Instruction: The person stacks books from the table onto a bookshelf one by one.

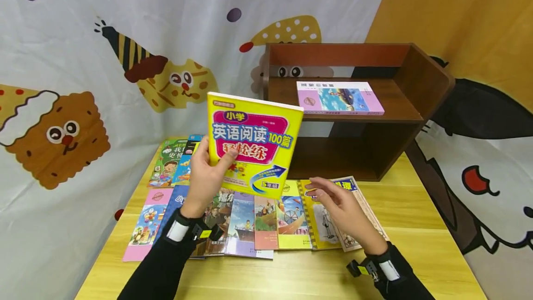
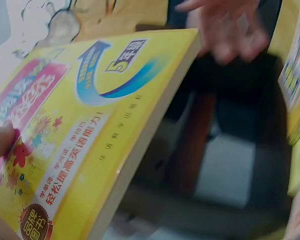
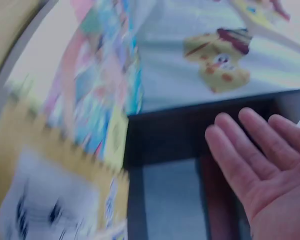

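The left hand (image 1: 206, 177) clamped its fingers on the yellow book (image 1: 254, 145) upright above the spread books (image 1: 245, 223), the right hand (image 1: 341, 212) hovered spread-fingered, and that one-sided grip looked liable to slip.

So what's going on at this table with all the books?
A person's left hand holds a yellow book upright above a row of books spread on the table. The right hand hovers open over the row, holding nothing. One pink book lies on the wooden shelf behind.
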Demonstrator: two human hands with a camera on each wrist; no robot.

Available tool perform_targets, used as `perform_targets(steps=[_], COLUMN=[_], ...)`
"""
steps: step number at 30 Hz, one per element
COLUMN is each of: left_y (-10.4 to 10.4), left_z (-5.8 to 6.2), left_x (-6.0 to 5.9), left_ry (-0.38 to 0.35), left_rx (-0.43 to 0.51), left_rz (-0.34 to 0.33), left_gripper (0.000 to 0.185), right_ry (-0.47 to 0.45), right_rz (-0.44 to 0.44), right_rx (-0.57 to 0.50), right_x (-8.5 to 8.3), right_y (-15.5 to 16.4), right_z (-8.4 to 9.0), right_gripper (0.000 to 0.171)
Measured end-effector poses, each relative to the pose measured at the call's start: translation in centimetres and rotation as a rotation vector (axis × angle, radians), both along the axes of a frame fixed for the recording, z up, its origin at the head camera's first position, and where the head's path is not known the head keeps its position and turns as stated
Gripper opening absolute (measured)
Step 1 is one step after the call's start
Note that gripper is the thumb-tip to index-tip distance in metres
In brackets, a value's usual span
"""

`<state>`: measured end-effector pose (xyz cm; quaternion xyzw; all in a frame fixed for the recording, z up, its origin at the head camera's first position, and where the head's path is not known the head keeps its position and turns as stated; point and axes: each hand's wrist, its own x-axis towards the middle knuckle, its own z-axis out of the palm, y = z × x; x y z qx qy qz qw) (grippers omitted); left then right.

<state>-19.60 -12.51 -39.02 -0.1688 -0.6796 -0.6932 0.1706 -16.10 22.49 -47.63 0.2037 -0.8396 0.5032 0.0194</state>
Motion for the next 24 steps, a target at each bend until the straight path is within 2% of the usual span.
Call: perform_targets(steps=[5,8,12,15,20,22,24], left_y=[4.2,6.0,7.4,7.8,7.8,7.3,6.3], left_z=[-2.3,-3.6,-4.7,-5.0,-4.9,-4.7,-4.2], left_x=[0.7,0.9,1.1,1.3,1.3,0.9,0.4], left_ry=[-0.122,-0.165,-0.194,-0.200,-0.177,-0.134,-0.054], left_rx=[0.029,0.050,0.066,0.063,0.047,0.025,-0.020], left_rz=[-0.079,-0.113,-0.138,-0.166,-0.227,-0.211,-0.167], left_gripper=[0.040,0.042,0.042,0.041,0.040,0.039,0.040], right_ry=[-0.082,-0.132,-0.130,-0.110,-0.083,-0.085,-0.089], right_rz=[0.127,0.101,-0.012,-0.050,0.000,0.031,0.054], right_rx=[-0.156,-0.184,-0.207,-0.223,-0.228,-0.211,-0.164], right_x=[0.3,0.6,1.0,1.2,1.0,1.0,0.9], right_y=[-2.4,-3.4,-3.6,-3.0,-1.4,-0.5,0.4], right_z=[1.3,1.5,1.3,1.1,1.4,1.7,2.0], right_gripper=[0.045,0.044,0.039,0.037,0.036,0.036,0.036])
